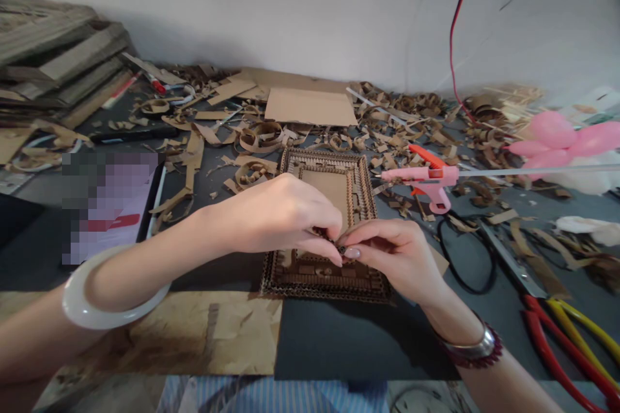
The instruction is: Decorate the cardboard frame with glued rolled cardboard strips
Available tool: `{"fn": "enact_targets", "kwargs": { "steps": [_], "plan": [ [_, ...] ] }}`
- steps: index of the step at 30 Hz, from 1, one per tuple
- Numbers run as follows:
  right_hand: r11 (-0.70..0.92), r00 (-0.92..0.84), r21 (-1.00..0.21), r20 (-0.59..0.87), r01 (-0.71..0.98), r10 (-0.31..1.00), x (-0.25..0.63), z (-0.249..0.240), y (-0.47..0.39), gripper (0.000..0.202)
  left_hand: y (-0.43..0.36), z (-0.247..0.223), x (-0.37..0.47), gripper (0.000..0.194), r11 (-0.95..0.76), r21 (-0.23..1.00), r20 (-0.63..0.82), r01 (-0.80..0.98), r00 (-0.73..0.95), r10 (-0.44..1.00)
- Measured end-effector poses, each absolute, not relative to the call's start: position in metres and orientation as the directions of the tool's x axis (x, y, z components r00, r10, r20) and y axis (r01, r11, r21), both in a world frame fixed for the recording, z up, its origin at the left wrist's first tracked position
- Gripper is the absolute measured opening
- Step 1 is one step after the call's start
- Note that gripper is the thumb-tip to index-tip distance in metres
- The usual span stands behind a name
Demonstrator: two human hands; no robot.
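A small dark piece of corrugated cardboard (pixel 341 250) is pinched between the fingertips of both hands, mostly hidden by them. My left hand (pixel 285 214) reaches in from the left, thumb and fingers closed on one end. From the right, my right hand (pixel 400 255) grips the other end between thumb and forefinger. Directly beneath the hands lies a rectangular cardboard frame (pixel 327 289) with stepped, corrugated borders and a plain inner panel. The hands cover part of its middle and right side. A pink glue gun (pixel 421 175) lies right of the frame, its nozzle pointing towards it.
Cardboard scraps (pixel 264 135) litter the back around a flat cardboard sheet (pixel 310 106). On the left are a phone (pixel 116 206) and stacked wooden pieces (pixel 62 58). Red-handled scissors (pixel 537 329), a yellow handle (pixel 576 329), a black cable (pixel 467 284) and pink balloons (pixel 552 129) are right.
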State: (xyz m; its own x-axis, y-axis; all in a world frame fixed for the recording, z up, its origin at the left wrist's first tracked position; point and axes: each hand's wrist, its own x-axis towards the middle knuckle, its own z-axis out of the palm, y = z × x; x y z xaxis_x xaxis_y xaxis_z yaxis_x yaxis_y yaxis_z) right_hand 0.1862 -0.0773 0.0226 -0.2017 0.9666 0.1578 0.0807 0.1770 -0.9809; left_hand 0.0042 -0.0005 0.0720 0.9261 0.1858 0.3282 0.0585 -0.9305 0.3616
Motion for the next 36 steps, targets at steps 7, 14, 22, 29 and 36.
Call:
{"fn": "enact_targets", "kwargs": {
  "steps": [7, 14, 22, 29, 36],
  "plan": [
    [0.255, -0.224, -0.955, 0.218, 0.151, 0.950, 0.1871, 0.0241, -0.0777, 0.013, 0.0009, 0.0705, 0.0027, 0.023, -0.942, 0.323, 0.299, 0.091, 0.935, 0.193],
    [0.321, -0.274, -0.919, 0.256, 0.228, 0.927, 0.1885, 0.0265, -0.0784, 0.018, -0.0004, 0.0738, 0.0037, 0.021, -0.961, 0.277, 0.357, 0.005, 0.928, 0.108],
    [0.347, -0.286, -0.914, 0.282, 0.210, 0.916, 0.1871, 0.0265, -0.0788, 0.019, -0.0014, 0.0729, 0.0042, 0.027, -0.968, 0.248, 0.367, 0.026, 0.922, 0.119],
    [0.146, -0.194, -0.987, 0.130, 0.070, 0.972, 0.1824, 0.0233, -0.0806, 0.019, -0.0010, 0.0706, 0.0051, 0.031, -0.985, 0.172, 0.399, 0.023, 0.912, 0.091],
    [0.137, -0.189, -0.990, 0.132, 0.016, 0.973, 0.1825, 0.0237, -0.0815, 0.014, -0.0026, 0.0697, 0.0057, 0.031, -0.986, 0.163, 0.398, 0.023, 0.913, 0.087]
  ]
}}
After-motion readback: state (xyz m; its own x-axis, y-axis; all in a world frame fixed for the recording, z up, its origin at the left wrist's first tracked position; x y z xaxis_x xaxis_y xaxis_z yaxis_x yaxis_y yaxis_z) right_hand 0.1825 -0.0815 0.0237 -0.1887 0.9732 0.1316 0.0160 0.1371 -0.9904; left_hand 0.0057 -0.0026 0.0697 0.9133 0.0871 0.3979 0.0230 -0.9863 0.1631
